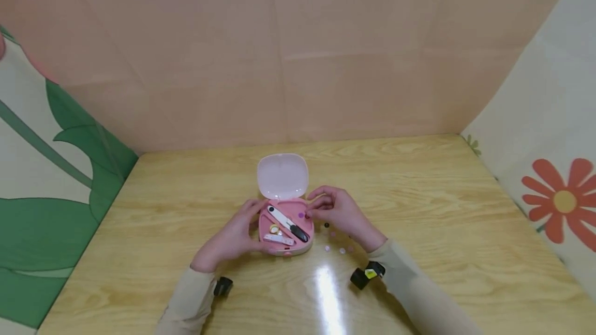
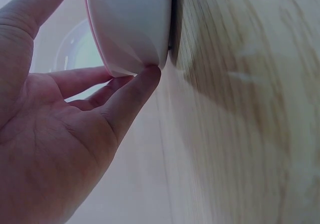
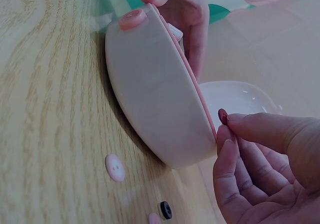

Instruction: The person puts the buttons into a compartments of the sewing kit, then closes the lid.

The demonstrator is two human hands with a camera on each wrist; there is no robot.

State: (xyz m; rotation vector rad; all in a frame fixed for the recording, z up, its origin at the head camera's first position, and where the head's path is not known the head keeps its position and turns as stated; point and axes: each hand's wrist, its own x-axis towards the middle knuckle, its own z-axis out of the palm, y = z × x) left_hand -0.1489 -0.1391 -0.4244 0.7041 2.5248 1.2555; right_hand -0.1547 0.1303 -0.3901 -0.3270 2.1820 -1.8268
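Observation:
A small pink and white sewing-style box (image 1: 304,248) stands on the table with its pale lid (image 1: 282,176) raised at the back. My left hand (image 1: 237,234) grips the box's left side, thumb near the front, fingertips against the white wall (image 2: 132,24). Between thumb and forefinger my right hand (image 3: 265,159) pinches a dark red button (image 3: 223,116), held at the box's right rim. Inside the box lie a white tool with a black end (image 1: 298,232), a white strip-like piece (image 1: 278,240), small gold round things (image 1: 274,229) and a purple button (image 1: 301,215).
Several loose buttons lie on the wooden table right of the box, among them a pink button (image 3: 115,167) and a black button (image 3: 166,210). Behind the table hangs a plain pinkish backdrop (image 1: 279,66); patterned cloths flank both sides.

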